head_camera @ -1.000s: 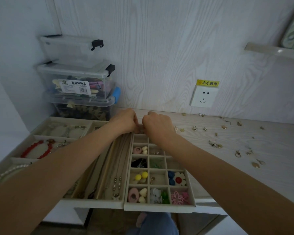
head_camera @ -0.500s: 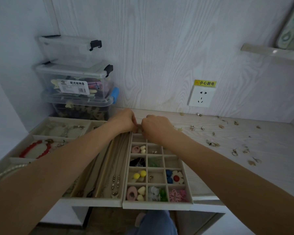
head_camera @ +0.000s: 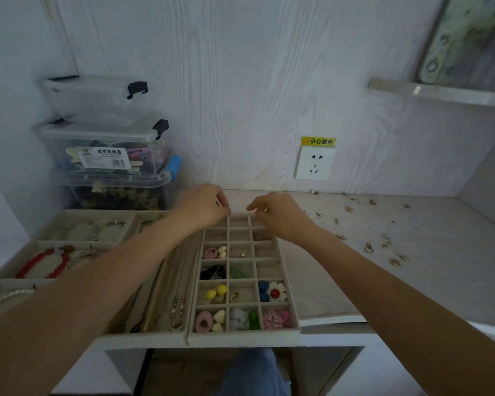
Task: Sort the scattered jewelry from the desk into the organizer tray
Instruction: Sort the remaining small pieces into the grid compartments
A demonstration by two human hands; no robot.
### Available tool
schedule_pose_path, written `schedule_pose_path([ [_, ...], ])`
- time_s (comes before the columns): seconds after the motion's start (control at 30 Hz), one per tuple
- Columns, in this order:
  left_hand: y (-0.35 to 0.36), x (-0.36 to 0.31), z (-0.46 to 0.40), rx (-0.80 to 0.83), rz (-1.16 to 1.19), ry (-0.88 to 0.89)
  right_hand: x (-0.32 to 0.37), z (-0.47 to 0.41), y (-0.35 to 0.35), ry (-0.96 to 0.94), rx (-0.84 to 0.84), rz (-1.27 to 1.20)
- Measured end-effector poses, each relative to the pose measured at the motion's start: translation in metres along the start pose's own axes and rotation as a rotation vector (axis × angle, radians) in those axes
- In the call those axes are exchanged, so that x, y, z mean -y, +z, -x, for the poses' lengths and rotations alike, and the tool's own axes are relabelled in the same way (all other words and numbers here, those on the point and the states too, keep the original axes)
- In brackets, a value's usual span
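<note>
The desk (head_camera: pixel 412 281) carries scattered jewelry (head_camera: pixel 383 247) at three o'clock of the organizer tray (head_camera: pixel 242 337). Over its twelve-o'clock cells, likely to drop pieces, the left hand (head_camera: pixel 205 208) and right hand (head_camera: pixel 280 215) curl fingertips together; what they pinch, I cannot tell.

The left hand (head_camera: pixel 205 208) hides the organizer tray (head_camera: pixel 287 292)'s far-left corner. Scattered jewelry (head_camera: pixel 383 247) on the counter (head_camera: pixel 440 252) is too small to identify. Whether either hand pinches anything is unclear.

Small gold jewelry (head_camera: pixel 369 248) lies scattered right of the partly filled, gridded organizer tray (head_camera: pixel 242 334).
</note>
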State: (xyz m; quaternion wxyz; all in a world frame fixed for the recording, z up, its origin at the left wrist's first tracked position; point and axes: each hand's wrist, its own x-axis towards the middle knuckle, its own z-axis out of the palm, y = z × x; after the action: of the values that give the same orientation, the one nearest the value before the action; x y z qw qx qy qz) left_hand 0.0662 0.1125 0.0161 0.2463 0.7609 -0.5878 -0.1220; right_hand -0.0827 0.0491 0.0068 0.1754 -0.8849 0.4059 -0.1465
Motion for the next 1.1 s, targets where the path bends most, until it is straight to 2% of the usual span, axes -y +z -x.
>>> schedule_pose_path([
  [0.2,0.026,-0.060,-0.004,0.054,-0.005,0.186,-0.055,0.045,-0.037,0.144,-0.076,-0.028],
  [0.4,0.070,-0.121,-0.014,0.205,-0.044,0.365,-0.128,0.088,-0.064,0.348,-0.132,0.002],
  [0.5,0.093,-0.139,-0.021,0.301,-0.085,0.394,-0.161,0.100,-0.071,0.448,-0.131,0.041],
  [0.63,0.109,-0.143,-0.031,0.327,-0.147,0.377,-0.180,0.101,-0.069,0.489,-0.122,0.075],
  [0.83,0.126,-0.147,-0.046,0.243,-0.137,0.254,-0.191,0.091,-0.073,0.500,-0.105,0.067],
  [1.1,0.137,-0.149,-0.062,0.317,-0.103,0.063,-0.194,0.079,-0.075,0.519,-0.106,-0.035],
])
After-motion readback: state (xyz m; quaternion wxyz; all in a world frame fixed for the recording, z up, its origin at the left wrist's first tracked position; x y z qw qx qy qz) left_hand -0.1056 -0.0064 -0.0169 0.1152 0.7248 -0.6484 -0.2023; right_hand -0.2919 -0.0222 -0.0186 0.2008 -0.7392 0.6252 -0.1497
